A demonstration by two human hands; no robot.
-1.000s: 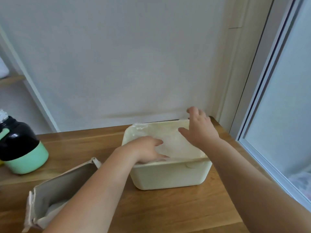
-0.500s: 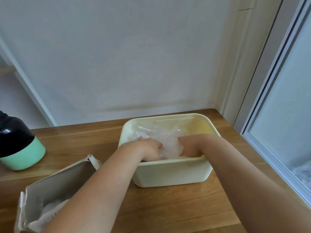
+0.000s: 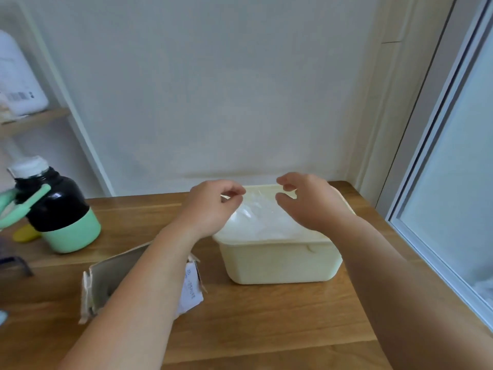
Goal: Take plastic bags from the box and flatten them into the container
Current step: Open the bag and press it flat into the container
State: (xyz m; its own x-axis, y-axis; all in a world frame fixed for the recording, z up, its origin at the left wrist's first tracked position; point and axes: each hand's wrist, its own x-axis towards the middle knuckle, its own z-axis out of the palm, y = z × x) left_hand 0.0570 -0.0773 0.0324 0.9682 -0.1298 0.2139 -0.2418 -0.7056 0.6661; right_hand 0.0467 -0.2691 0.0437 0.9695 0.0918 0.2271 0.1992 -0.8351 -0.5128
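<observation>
The bags (image 3: 258, 220) lie in the container (image 3: 280, 263), just below both hands: left hand (image 3: 210, 209) over its left rim, right hand (image 3: 309, 204) over its right, equally near. Thumbs and forefingers curl nearly together; whether they pinch a bag I cannot tell. Earlier both pressed down inside — now they're raised.

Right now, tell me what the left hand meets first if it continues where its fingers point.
Probably the crumpled clear plastic bags heaped in the cream plastic container. The left hand's curled fingers point toward them, though depth is unclear.
</observation>
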